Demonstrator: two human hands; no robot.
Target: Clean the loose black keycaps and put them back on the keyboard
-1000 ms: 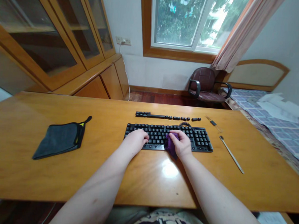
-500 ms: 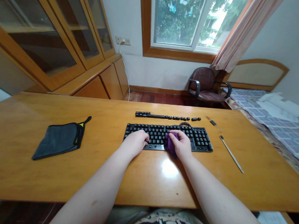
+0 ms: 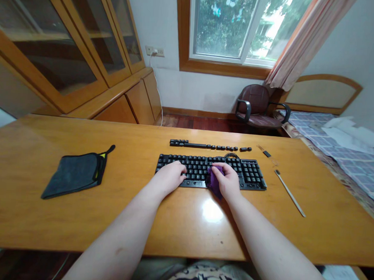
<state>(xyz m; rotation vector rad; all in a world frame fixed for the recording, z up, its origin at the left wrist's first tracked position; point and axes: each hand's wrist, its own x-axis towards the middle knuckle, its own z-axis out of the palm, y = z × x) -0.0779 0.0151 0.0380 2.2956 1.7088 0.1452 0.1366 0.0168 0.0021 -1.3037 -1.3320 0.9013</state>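
A black keyboard [image 3: 253, 174] lies on the wooden desk in front of me, with bare slots along its front row. My left hand [image 3: 169, 176] rests on its left part, fingers curled and pressed against the front rows; the fingertips are partly hidden. Between the thumb and fingers of my right hand [image 3: 229, 182] is a bunched purple cloth [image 3: 215, 185], which touches the keyboard right of its middle and hangs over the front edge. Behind the keyboard, loose black keycaps [image 3: 195, 145], a long space bar among them, stand in a row.
On the right lie a thin white stick with a dark tip [image 3: 290, 193] and a small wire tool with a black handle [image 3: 267, 154]. A folded dark grey cloth [image 3: 77, 174] lies on the left of the desk [image 3: 124, 232]. Beyond stands an office chair [image 3: 255, 101].
Both hands stay almost in the same place on the keyboard. The whole view has shifted very slightly.
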